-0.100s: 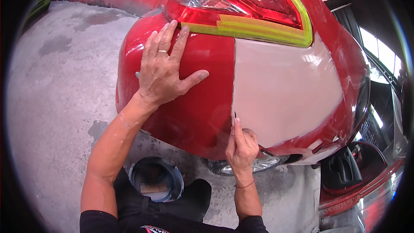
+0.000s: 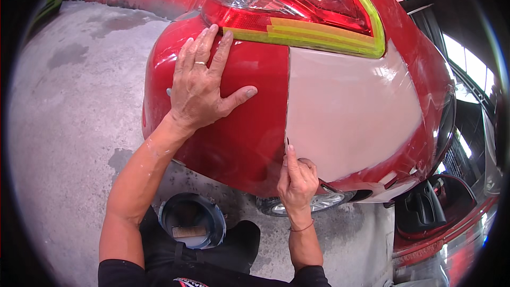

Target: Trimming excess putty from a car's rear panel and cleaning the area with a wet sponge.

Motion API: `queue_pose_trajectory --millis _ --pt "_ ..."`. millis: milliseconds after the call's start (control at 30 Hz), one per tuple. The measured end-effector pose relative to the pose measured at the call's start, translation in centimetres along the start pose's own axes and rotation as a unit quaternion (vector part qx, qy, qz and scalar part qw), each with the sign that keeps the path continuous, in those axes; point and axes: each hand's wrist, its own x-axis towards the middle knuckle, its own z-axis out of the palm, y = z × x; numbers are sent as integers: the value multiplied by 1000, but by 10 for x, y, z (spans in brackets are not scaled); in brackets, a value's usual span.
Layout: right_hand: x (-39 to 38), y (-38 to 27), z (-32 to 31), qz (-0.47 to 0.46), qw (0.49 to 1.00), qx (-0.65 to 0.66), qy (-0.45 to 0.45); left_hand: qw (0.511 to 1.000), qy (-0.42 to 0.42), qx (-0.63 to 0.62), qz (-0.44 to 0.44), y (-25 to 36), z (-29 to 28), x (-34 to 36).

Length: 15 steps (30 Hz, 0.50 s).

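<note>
My left hand (image 2: 199,85) lies flat with fingers spread on the glossy red bumper (image 2: 249,143), its fingertips near the lower edge of the tail light (image 2: 297,0). Yellow-green masking tape (image 2: 324,40) borders the light. Right of the bumper seam is a fender panel (image 2: 350,106) with a dull beige-grey sanded patch. At the seam's lower part, my right hand (image 2: 298,183) has its index finger stretched upward and the other fingers curled in. A thin dark sliver (image 2: 288,141) shows at that fingertip; its kind is too small to tell.
A dark bucket (image 2: 215,218) of water with a tan block (image 2: 189,231) in it stands between my legs on the concrete floor (image 2: 69,143). The car's wheel (image 2: 313,203) is below the fender. Another red car part (image 2: 435,207) is at the right.
My right index fingertip and the dark sliver have shifted very slightly left, toward the seam. My left hand stays in place.
</note>
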Motion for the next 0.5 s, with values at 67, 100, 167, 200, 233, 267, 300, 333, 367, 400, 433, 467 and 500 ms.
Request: queue_pose_trajectory --millis 67,100,167,200,233,267,300,333,367,400,433,467,500 --pt "1 -1 -1 -5 1000 -5 -9 1000 0 0 -1 0 0 0" --pt "2 -1 -1 -5 1000 -5 -10 1000 0 1 -1 0 0 0" --pt "3 -3 -1 0 1000 -10 -17 1000 2 -1 -2 -1 1 0" --pt "4 -3 -1 -1 1000 -10 -18 1000 3 -2 -2 -1 1 -1" --pt "4 -3 -2 1 999 -20 -26 1000 3 -3 -3 0 1 -1" --pt "5 -3 -2 2 999 -29 -34 1000 3 -5 -4 0 1 0" --pt "6 -3 -3 1 999 -29 -36 1000 2 -8 -5 0 1 0" --pt "7 -4 -4 6 999 -30 -41 1000 3 -8 -7 0 1 0" --pt "7 -5 -4 11 998 -31 -47 1000 -4 -11 -6 0 0 -1" --pt "6 -5 -4 10 998 -31 -48 1000 -11 -15 -5 0 0 -1" --pt "5 -5 -4 14 998 -37 -53 1000 -11 -15 -7 0 1 -1" --pt "5 -6 -4 17 997 -42 -59 1000 -10 -15 -7 -1 1 -2" --pt "6 -8 -6 16 997 -41 -61 1000 -9 -14 -7 -1 0 -2"
